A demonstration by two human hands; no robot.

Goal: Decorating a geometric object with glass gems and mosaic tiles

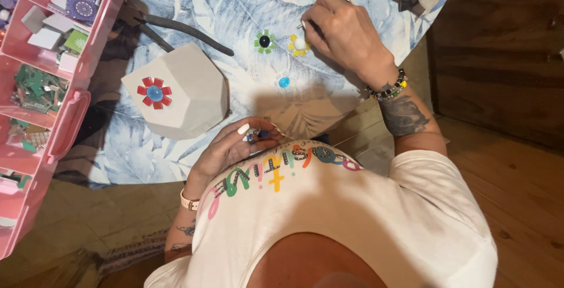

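Our right hand point(343, 32) curls its fingers tight around a thin tool whose pale tip just shows at the knuckles, touching the yellow mosaic flower point(299, 44), seemingly so the tip can bear on that small piece; what kind of tool it is we cannot make out. Our left hand point(232, 147) rests against our shirt front, fingers pressed together around small dark blue bits that are mostly covered, kept close to the body as if in reserve. Beside the yellow flower lie a green flower with a dark centre point(265, 42) and a lone blue glass bead point(284, 81), all flat on the blue leaf-print cloth point(235, 6). Left of them stands a white faceted block point(188, 97) bearing a red flower with a blue centre point(154, 93), its face turned up towards us. Dark pliers point(188, 29) lie behind it. A pink compartment box point(70, 117) of tiles is cut off at the left edge, and more tools at the top are cropped.
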